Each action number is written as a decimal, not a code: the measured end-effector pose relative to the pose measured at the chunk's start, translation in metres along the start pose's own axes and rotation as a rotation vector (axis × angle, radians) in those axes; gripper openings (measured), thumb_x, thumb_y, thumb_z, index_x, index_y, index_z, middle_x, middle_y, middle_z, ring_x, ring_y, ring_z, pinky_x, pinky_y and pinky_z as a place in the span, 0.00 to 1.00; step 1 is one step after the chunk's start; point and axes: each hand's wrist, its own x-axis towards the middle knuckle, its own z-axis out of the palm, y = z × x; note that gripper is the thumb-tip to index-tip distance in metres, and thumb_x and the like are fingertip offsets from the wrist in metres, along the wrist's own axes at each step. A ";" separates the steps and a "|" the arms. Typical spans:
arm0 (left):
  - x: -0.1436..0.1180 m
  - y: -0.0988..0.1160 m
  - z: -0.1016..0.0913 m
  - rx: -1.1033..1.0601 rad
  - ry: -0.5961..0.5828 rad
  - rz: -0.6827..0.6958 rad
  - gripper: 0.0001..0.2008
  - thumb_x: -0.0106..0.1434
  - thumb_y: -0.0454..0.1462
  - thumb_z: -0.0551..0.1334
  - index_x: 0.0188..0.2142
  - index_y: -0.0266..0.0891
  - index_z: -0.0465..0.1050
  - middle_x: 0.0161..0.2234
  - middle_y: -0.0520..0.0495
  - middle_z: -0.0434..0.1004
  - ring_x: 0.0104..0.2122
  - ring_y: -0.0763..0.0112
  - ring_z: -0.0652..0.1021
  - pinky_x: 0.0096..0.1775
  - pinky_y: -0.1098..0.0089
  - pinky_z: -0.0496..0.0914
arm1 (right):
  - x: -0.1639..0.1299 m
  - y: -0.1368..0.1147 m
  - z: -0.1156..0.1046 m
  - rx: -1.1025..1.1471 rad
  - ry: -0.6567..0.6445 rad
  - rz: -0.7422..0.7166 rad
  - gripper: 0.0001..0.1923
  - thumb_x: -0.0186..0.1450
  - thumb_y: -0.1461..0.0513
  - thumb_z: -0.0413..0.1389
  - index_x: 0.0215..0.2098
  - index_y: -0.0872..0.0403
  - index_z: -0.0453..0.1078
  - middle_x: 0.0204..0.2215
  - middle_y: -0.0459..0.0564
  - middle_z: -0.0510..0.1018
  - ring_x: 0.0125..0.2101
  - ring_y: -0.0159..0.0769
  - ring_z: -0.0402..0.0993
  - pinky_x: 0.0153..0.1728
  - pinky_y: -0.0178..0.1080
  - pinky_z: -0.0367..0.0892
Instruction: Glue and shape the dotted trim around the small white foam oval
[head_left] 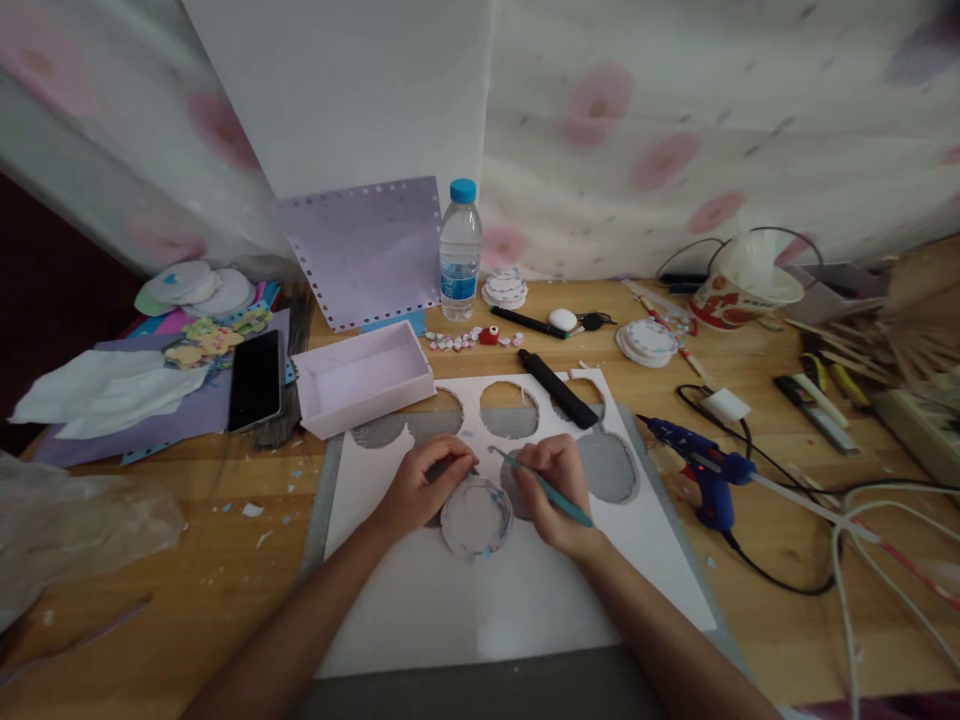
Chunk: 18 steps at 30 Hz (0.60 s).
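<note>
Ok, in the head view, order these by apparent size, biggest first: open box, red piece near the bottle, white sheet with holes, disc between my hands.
Largest to smallest:
White sheet with holes
Open box
Disc
Red piece

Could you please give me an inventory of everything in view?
Disc: one, whitish, bluish rim, centre
Slim tool: one, teal, centre
Holed sheet: one, white, centre
Mat: one, grey, beneath that
Box: one, pinkish, centre left
Phone: one, black, left
Dotted sheet: one, purple, back
Bottle: one, clear, back centre
Disc stacks: three, whitish, back
Small pieces: many, mixed, back centre
Rods: two, black, right of centre
Glue gun: one, blue, right
Tub: one, white, red, back right
Cables: several, black and white, right
Tools: several, mixed, far right
Plastic bag: one, clear, left
Crumpled sheet: one, white, left
Table: one, brown, underneath
Floral backdrop: one, pinkish white, behind
Left hand: one, at disc's edge
Right hand: one, holding slim tool
</note>
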 end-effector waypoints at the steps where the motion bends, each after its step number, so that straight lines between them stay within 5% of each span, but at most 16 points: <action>1: -0.001 0.002 -0.001 0.030 0.008 0.003 0.08 0.66 0.37 0.57 0.32 0.38 0.72 0.32 0.48 0.74 0.35 0.69 0.74 0.39 0.69 0.67 | 0.003 0.000 -0.001 0.029 0.048 -0.009 0.10 0.67 0.62 0.50 0.34 0.48 0.50 0.23 0.38 0.58 0.22 0.29 0.58 0.24 0.33 0.57; 8: -0.013 0.026 -0.005 0.360 -0.108 0.052 0.03 0.61 0.35 0.61 0.31 0.39 0.69 0.32 0.48 0.71 0.35 0.67 0.71 0.39 0.67 0.65 | 0.021 -0.003 -0.011 0.061 0.223 0.017 0.11 0.65 0.61 0.51 0.33 0.48 0.49 0.20 0.36 0.58 0.21 0.28 0.57 0.24 0.32 0.56; 18: -0.022 0.022 -0.002 0.321 -0.064 -0.085 0.07 0.65 0.33 0.55 0.34 0.38 0.71 0.33 0.49 0.73 0.32 0.69 0.72 0.36 0.70 0.66 | 0.017 0.000 -0.011 0.083 0.122 0.058 0.10 0.65 0.60 0.51 0.33 0.48 0.51 0.22 0.36 0.57 0.21 0.28 0.57 0.23 0.32 0.55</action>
